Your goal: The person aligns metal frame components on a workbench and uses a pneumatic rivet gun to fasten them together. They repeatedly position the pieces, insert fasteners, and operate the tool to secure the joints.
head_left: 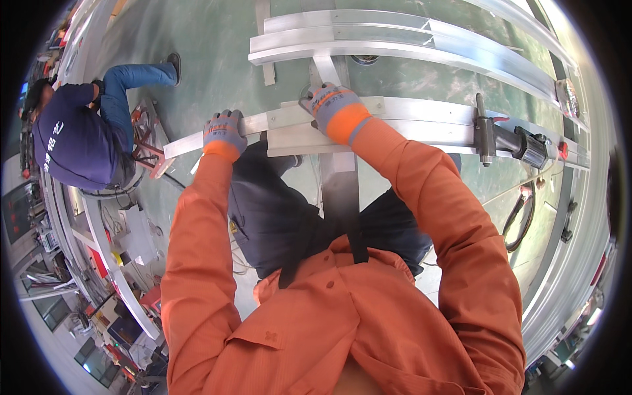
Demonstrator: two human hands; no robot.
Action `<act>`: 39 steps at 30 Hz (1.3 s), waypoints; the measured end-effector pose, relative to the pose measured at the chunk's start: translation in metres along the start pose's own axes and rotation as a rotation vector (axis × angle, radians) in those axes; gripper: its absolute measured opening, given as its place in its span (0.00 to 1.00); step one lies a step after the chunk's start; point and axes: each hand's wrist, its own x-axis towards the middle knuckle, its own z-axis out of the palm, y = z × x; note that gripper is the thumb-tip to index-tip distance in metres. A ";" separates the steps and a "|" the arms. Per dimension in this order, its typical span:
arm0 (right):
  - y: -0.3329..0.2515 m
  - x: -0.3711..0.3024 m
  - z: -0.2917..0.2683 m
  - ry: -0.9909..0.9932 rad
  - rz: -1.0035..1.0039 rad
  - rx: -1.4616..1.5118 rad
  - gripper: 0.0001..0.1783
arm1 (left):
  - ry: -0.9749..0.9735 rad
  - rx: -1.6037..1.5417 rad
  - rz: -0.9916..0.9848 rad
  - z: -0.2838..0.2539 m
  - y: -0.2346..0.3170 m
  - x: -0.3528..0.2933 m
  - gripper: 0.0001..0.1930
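Both my hands wear grey gloves with orange cuffs. My left hand [223, 134] is closed around a narrow aluminium bar [186, 143] that reaches out to the left. The bar meets a wider aluminium profile [408, 129], which runs to the right in front of me. My right hand [334, 113] is closed over the top of this profile near its left end; its fingertips are partly hidden. A black power tool [507, 139] with a T-shaped metal head lies on the profile, to the right of my right hand.
More long aluminium profiles [388, 47] lie parallel beyond. A metal support [340, 191] stands under the work, between my legs. At left a person in a dark shirt [79, 135] sits near a red metal stand [153, 148]. A black hose [520, 224] lies on the green floor at right.
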 end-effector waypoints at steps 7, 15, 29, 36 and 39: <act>0.003 -0.002 -0.018 -0.082 -0.025 0.046 0.20 | 0.028 -0.017 0.005 0.002 -0.005 0.000 0.20; -0.018 0.012 -0.012 0.069 -0.023 0.063 0.19 | 0.087 -0.040 0.000 0.004 -0.032 0.002 0.20; -0.159 0.130 -0.027 0.333 -0.157 0.345 0.16 | 0.346 0.096 0.004 0.026 -0.251 -0.020 0.21; -0.147 0.125 -0.017 0.228 -0.128 0.307 0.14 | 0.282 0.067 -0.007 0.028 -0.230 -0.008 0.20; -0.151 0.124 -0.015 0.227 -0.121 0.288 0.14 | 0.273 0.081 -0.005 0.027 -0.231 -0.007 0.20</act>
